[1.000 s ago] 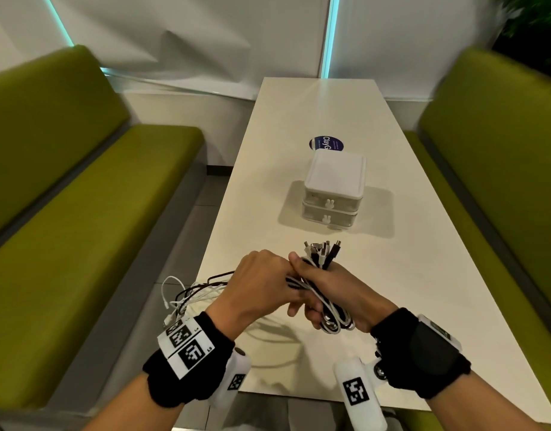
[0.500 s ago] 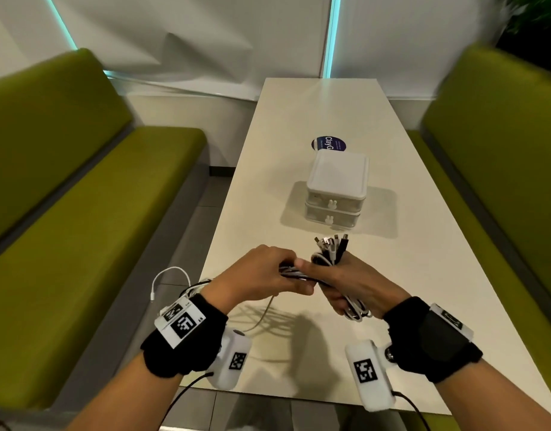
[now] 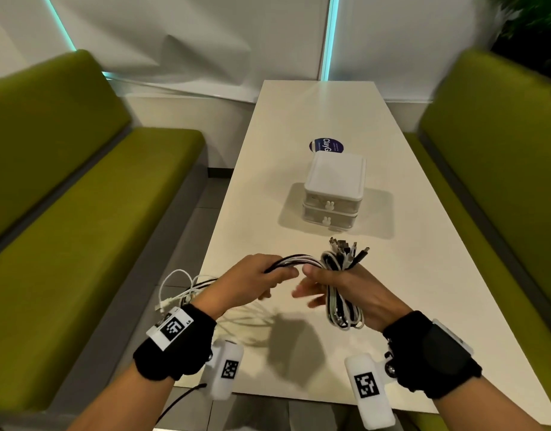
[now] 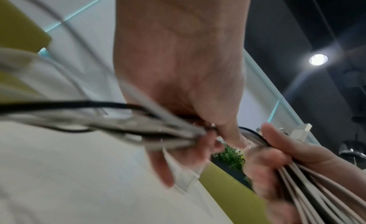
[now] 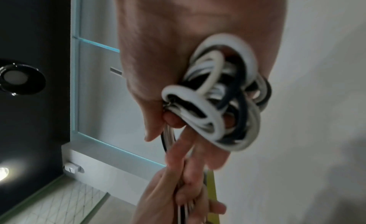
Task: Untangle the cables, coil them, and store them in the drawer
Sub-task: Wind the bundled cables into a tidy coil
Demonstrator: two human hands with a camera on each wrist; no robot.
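My right hand point(image 3: 336, 284) grips a folded bundle of white and black cables point(image 3: 342, 303) above the near end of the table; its plug ends point(image 3: 349, 247) stick up past the fingers. The bundle's loops point(image 5: 219, 102) fill the right wrist view. My left hand point(image 3: 261, 278) holds the free strands point(image 3: 296, 261) that run from the bundle, and their loose tails point(image 3: 181, 290) trail off the table's left edge. In the left wrist view the strands point(image 4: 138, 130) pass through my curled left fingers. A small white two-drawer box point(image 3: 333, 194) stands mid-table, both drawers closed.
The white table point(image 3: 299, 119) runs away from me between two green benches point(image 3: 81, 228) point(image 3: 501, 150). A round blue sticker point(image 3: 325, 146) lies just behind the drawer box. A white wall closes the far end.
My left hand has drawn away from the right to the left, so a short span of strands now arches between the hands. The loose tails have swung beside my left wrist.
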